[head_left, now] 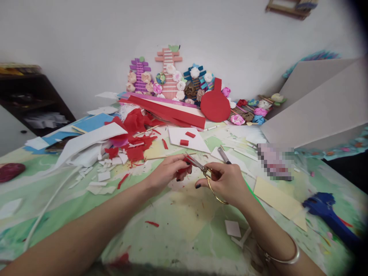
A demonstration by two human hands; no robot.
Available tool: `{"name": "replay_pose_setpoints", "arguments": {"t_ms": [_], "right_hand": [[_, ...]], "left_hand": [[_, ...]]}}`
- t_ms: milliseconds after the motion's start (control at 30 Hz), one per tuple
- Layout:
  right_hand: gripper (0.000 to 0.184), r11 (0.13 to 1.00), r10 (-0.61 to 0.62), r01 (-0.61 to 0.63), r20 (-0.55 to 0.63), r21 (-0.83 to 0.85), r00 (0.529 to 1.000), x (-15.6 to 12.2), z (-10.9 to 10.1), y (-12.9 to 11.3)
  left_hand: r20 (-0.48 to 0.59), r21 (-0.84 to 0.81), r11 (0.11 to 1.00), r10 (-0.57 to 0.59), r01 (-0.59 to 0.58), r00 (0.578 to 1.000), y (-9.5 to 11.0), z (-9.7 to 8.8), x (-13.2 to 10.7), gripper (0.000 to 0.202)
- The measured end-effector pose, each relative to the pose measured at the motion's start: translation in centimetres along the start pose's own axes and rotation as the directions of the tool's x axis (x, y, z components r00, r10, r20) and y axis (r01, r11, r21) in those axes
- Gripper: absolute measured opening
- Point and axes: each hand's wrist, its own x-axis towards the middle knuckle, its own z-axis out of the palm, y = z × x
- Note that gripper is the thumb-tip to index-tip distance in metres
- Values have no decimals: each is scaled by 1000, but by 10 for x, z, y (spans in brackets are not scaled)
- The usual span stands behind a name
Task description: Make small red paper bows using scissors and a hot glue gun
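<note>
My right hand (227, 182) grips gold-handled scissors (202, 168), fingers through the loops, blades pointing left. The blade tips meet a small red scrap (184, 170) that my left hand (169, 171) pinches between thumb and fingers. Both hands hover just above the green patterned table (184, 226), near its middle. A silver bangle (283, 255) circles my right wrist.
Red and white foam scraps (126, 149) litter the left side. Behind lie red strips (172, 111), a red disc (215, 105), paper flowers and stick ladders (169, 76). Grey boards (319, 103) lean at right. A blue tool (327, 211) and yellow sheet (278, 199) lie at right.
</note>
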Motion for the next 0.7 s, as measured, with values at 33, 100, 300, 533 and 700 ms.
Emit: {"name": "replay_pose_setpoints", "arguments": {"t_ms": [33,100,300,533,700], "right_hand": [[43,1000,-3,3,-1,6,1000,0,0,0],[43,1000,-9,10,-3,17,1000,0,0,0],[48,1000,7,-8,1,17,1000,2,-1,-1],[52,999,39,-39,2,18,999,1,-2,-1],[37,980,162,-163,-17,-111,987,6,-5,2]], "left_hand": [[-1,-6,1000,0,0,1000,0,0,0,11],[-6,-11,1000,-2,2,1000,0,0,1,10],[-17,0,1000,-11,11,1000,1,1,0,10],[-11,-9,1000,-20,20,1000,1,-1,0,11],[-19,-88,996,-16,14,1000,-3,-3,1,19]]}}
